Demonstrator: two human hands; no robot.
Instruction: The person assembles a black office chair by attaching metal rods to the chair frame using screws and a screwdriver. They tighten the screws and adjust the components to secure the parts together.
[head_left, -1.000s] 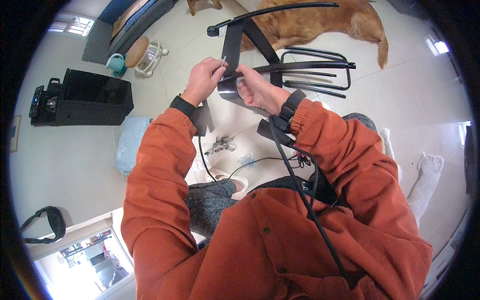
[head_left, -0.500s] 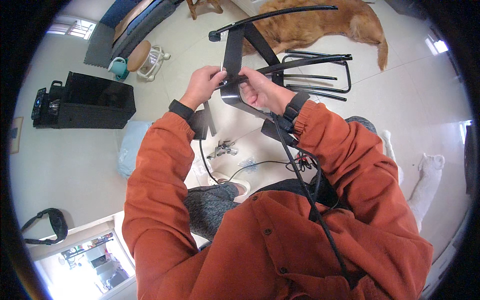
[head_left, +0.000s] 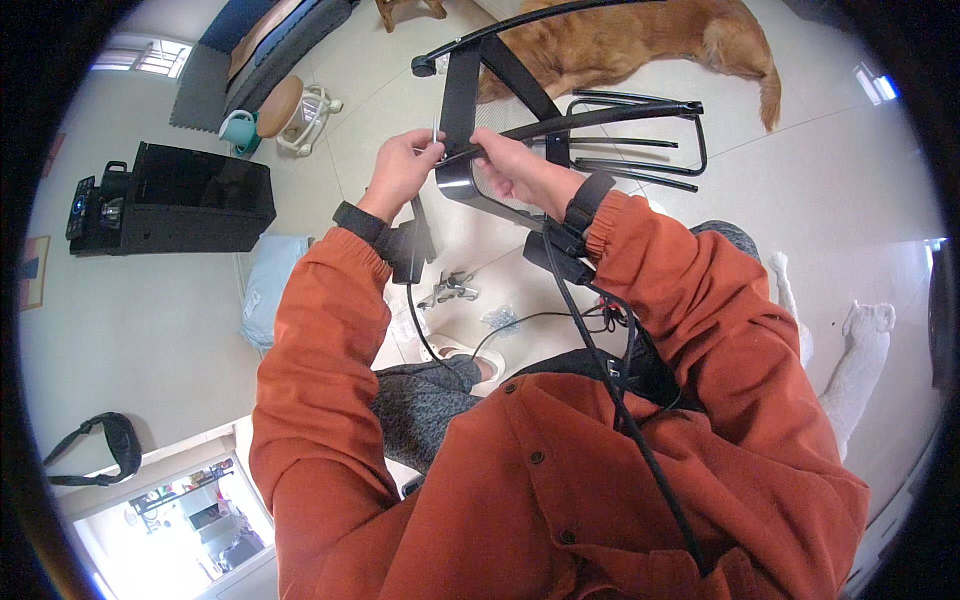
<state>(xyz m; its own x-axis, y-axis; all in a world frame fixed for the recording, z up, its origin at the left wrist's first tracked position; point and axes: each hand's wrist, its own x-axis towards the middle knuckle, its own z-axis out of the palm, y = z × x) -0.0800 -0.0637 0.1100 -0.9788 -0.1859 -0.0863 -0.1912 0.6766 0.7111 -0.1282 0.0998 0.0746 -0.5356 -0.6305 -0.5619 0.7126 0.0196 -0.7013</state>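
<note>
A black chair frame with flat bars, curved tubes and a mesh panel stands in front of me, its near end between my hands. My left hand is closed at its left side, pinching a thin silver rod that looks like a hex key and points upward. My right hand is closed on a black tube of the frame, thumb and index finger near the flat bar's edge. The fingertips of both hands are close together, and what the left fingertips touch is partly hidden.
Black U-shaped tubes lie right of the frame. A brown dog lies behind it, a white cat at the right. Metal hardware and small plastic bags lie on the floor below my hands. Cables hang from my wrists.
The view has shifted slightly. The chair frame and both hands sit a little to the left, and the silver rod in my left hand stands at a slightly different place and angle.
</note>
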